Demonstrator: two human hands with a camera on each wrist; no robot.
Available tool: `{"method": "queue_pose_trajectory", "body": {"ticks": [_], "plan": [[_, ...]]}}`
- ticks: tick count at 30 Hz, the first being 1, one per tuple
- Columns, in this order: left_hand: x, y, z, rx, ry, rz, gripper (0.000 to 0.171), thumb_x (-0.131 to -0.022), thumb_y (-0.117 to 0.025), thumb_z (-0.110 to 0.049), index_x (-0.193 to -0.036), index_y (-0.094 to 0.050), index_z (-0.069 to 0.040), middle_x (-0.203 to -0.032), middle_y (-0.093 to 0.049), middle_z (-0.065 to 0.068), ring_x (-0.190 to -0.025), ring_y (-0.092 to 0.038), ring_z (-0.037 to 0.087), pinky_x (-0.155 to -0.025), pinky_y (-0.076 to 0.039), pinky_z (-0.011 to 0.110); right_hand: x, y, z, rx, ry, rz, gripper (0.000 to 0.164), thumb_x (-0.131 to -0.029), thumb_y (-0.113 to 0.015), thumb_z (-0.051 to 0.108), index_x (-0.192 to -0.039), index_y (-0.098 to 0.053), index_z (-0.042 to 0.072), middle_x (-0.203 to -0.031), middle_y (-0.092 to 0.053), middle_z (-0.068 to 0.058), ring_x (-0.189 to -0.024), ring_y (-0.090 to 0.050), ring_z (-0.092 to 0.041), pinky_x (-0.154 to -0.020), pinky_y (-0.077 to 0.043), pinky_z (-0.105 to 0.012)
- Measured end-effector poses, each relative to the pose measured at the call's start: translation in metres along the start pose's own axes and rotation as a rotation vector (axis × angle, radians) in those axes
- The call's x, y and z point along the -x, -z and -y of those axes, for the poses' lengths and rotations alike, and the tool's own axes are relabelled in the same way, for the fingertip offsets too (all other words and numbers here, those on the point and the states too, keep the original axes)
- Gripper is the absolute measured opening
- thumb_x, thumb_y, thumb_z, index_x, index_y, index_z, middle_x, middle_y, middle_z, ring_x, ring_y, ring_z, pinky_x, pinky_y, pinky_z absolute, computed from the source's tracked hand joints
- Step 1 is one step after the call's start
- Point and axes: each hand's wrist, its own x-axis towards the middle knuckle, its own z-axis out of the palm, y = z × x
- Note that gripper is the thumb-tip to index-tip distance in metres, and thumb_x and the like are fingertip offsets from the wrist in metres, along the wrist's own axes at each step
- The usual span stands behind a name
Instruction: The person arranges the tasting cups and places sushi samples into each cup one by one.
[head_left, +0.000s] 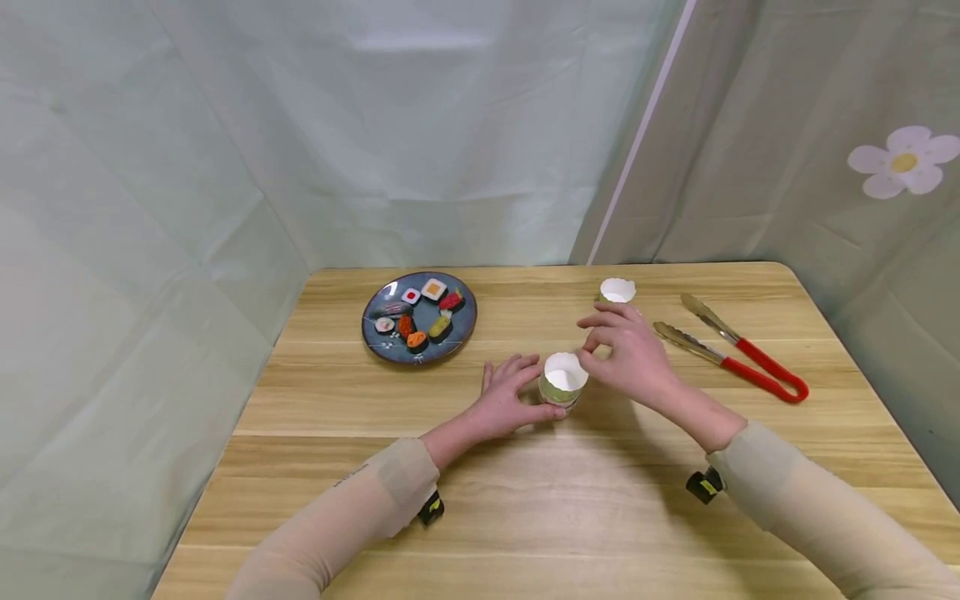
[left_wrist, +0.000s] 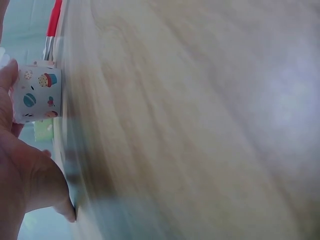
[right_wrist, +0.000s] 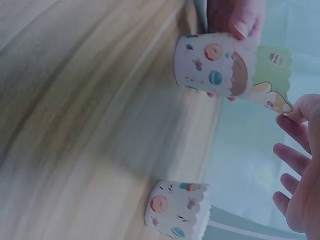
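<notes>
A small stack of scallop-edged paper baking cups stands on the table before me. Its bottom cup (right_wrist: 205, 62) is white with printed treats, and a green cup (right_wrist: 272, 75) with a cartoon animal sits tilted in the top. My left hand (head_left: 510, 404) grips the lower cups from the left, thumb at the near side. From the right, my right hand (head_left: 630, 354) pinches the green cup's rim between thumb and forefinger, the other fingers spread. Behind the right hand stands another printed paper cup (head_left: 617, 290), partly hidden by that hand in the head view.
A dark blue plate (head_left: 467, 329) with several sushi pieces (head_left: 439, 327) lies at the back left. Tongs with red handles (head_left: 772, 375) rest on the right side of the wooden table (head_left: 525, 517). Pale curtains (head_left: 465, 133) hang behind the table and along its sides.
</notes>
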Motion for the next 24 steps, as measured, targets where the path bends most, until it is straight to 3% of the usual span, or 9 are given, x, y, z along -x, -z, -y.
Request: {"method": "queue_pose_trajectory", "body": {"ticks": [4,14,24], "plan": [[0.000,0.000,0.000,-0.014,-0.009,-0.003,0.085,-0.084,-0.080,-0.055,-0.155,-0.048,-0.022,-0.162,-0.037,0.006,-0.154,-0.017,0.033,-0.118,0.008,0.066,-0.001,0.007,-0.002,-0.016,-0.011,-0.024,0.017,-0.083,-0.078,0.017,-0.067,-0.072,0.016,-0.116,-0.074,-0.009,-0.132,-0.050,-0.036,-0.106,-0.043,-0.055],[0.000,-0.001,0.001,-0.055,-0.032,0.002,0.083,-0.079,-0.084,-0.057,-0.151,-0.051,-0.031,-0.160,-0.039,0.008,-0.153,-0.019,0.036,-0.117,0.009,0.068,-0.001,0.031,-0.011,-0.009,-0.102,-0.061,0.019,-0.086,-0.076,0.016,-0.068,-0.071,0.016,-0.118,-0.073,-0.009,-0.133,-0.048,-0.033,-0.098,-0.048,-0.055],[0.000,-0.004,0.002,-0.056,-0.033,-0.026,0.079,-0.077,-0.088,-0.049,-0.143,-0.056,-0.018,-0.158,-0.041,0.012,-0.152,-0.020,0.038,-0.118,0.008,0.067,0.015,0.051,-0.030,0.037,-0.161,-0.038,0.017,-0.085,-0.076,0.015,-0.068,-0.072,0.014,-0.120,-0.072,-0.011,-0.134,-0.047,-0.035,-0.109,-0.036,-0.057]]}}
